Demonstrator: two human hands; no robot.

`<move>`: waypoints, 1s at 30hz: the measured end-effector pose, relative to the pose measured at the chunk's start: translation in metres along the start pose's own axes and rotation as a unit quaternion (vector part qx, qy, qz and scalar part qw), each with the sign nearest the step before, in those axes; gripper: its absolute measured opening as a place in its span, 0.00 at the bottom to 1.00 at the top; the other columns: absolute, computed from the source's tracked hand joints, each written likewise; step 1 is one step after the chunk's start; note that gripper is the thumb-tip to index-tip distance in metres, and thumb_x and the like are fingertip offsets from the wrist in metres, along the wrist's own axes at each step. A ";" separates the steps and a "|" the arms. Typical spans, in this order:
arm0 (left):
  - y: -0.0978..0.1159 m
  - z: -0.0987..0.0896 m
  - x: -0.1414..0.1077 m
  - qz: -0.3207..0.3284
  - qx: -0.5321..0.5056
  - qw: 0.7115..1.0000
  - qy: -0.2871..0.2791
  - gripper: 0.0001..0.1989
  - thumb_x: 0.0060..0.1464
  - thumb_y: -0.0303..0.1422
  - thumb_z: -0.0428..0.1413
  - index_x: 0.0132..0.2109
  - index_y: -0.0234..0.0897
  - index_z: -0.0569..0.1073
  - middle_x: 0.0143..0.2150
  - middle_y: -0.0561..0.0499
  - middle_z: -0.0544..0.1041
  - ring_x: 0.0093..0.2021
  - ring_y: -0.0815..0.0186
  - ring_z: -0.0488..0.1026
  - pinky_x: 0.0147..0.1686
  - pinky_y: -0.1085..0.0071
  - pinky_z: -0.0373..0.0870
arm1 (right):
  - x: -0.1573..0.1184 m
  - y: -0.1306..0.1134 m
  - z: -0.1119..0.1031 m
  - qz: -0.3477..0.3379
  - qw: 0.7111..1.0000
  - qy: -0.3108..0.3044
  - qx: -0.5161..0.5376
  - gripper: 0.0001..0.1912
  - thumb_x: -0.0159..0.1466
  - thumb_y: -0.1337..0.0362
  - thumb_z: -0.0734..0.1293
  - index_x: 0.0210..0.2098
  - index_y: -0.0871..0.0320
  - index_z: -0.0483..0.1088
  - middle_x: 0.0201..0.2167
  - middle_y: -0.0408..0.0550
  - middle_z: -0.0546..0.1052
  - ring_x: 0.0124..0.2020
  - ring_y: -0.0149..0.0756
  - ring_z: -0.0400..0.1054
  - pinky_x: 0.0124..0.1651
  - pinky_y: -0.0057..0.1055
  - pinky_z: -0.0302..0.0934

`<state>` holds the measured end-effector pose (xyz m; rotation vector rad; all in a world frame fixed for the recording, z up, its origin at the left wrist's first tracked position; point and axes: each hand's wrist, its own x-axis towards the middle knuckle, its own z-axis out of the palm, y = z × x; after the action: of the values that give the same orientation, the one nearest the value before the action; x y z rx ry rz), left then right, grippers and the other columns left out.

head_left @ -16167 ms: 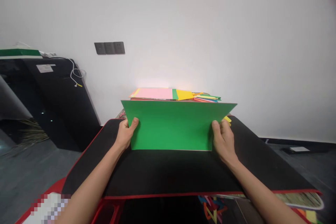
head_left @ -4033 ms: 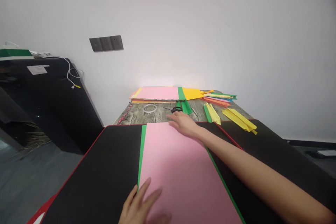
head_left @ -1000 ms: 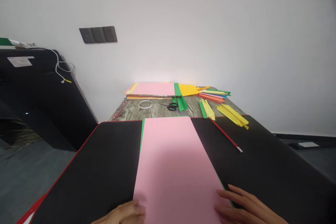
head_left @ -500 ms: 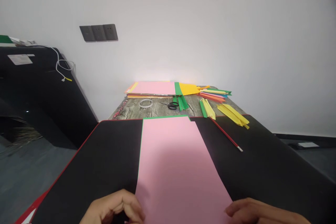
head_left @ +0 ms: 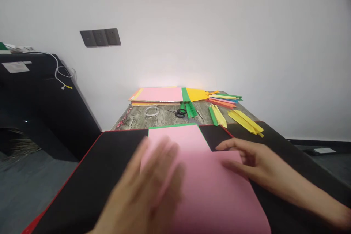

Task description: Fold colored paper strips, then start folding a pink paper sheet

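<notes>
A green-edged stack of pink paper [head_left: 178, 135] lies on the black mat, and a pink sheet [head_left: 216, 197] overlaps it, offset to the right and nearer me. My left hand [head_left: 148, 186], blurred by motion, is over the left side of the paper with its fingers stretched out; whether it touches is unclear. My right hand [head_left: 252, 161] is at the sheet's upper right corner, thumb over the pink surface and fingers around the edge. Behind that hand, most of a red pencil [head_left: 227, 132] is hidden.
Scissors [head_left: 180, 113] and a white tape roll [head_left: 151, 111] lie on the wood-patterned tabletop [head_left: 134, 119]. Coloured paper [head_left: 160, 94] is stacked by the wall. Folded yellow paper [head_left: 245, 121], folded green-and-cream paper [head_left: 218, 115] and other folded strips lie at the right. A black panel [head_left: 49, 91] leans at left.
Both hands have moved forward from the near side edges of the paper. The upper pink sheet has shifted to the right and turned, exposing more of the green edge. My right hand now covers the pencil.
</notes>
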<state>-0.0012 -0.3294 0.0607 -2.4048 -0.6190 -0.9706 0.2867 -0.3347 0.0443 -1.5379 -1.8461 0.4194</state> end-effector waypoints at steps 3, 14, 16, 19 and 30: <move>0.013 0.035 0.001 0.113 0.008 0.990 -0.086 0.19 0.64 0.38 0.45 0.51 0.29 0.72 0.48 0.38 0.78 0.52 0.52 0.73 0.52 0.56 0.70 | 0.013 0.015 0.024 0.031 0.996 -0.079 -0.006 0.12 0.60 0.59 0.65 0.40 0.57 0.74 0.17 0.37 0.64 0.17 0.27 0.55 0.18 0.22 0.49; 0.018 0.090 -0.027 0.037 -0.056 0.994 -0.090 0.18 0.65 0.36 0.39 0.47 0.31 0.71 0.42 0.40 0.80 0.44 0.54 0.78 0.48 0.55 0.72 | 0.012 0.047 0.044 0.040 0.994 -0.093 -0.037 0.14 0.64 0.57 0.62 0.44 0.53 0.73 0.25 0.42 0.76 0.19 0.31 0.64 0.21 0.25 0.60; 0.015 0.088 -0.026 0.064 -0.069 0.987 -0.131 0.15 0.65 0.30 0.41 0.47 0.32 0.71 0.44 0.42 0.80 0.45 0.54 0.78 0.45 0.57 0.75 | 0.015 0.050 0.042 0.021 0.994 -0.101 -0.025 0.14 0.63 0.55 0.62 0.42 0.53 0.74 0.31 0.45 0.79 0.22 0.32 0.68 0.21 0.25 0.63; 0.009 0.082 -0.023 0.087 -0.074 0.979 -0.170 0.14 0.63 0.28 0.42 0.47 0.32 0.71 0.45 0.43 0.80 0.45 0.51 0.78 0.40 0.55 0.77 | 0.020 0.051 0.040 -0.018 0.992 -0.122 -0.010 0.13 0.64 0.55 0.62 0.39 0.53 0.76 0.35 0.46 0.79 0.28 0.34 0.72 0.26 0.25 0.66; -0.002 0.078 -0.028 0.077 -0.082 0.972 -0.208 0.14 0.63 0.26 0.44 0.49 0.36 0.71 0.48 0.42 0.79 0.48 0.52 0.77 0.47 0.53 0.73 | 0.027 0.062 0.040 -0.079 0.979 -0.186 0.014 0.09 0.66 0.61 0.63 0.42 0.50 0.74 0.39 0.45 0.76 0.34 0.31 0.72 0.36 0.24 0.68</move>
<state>0.0194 -0.2892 -0.0093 -2.7842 -0.4977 -0.4683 0.3029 -0.2870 -0.0160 -1.3492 -2.2180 0.6919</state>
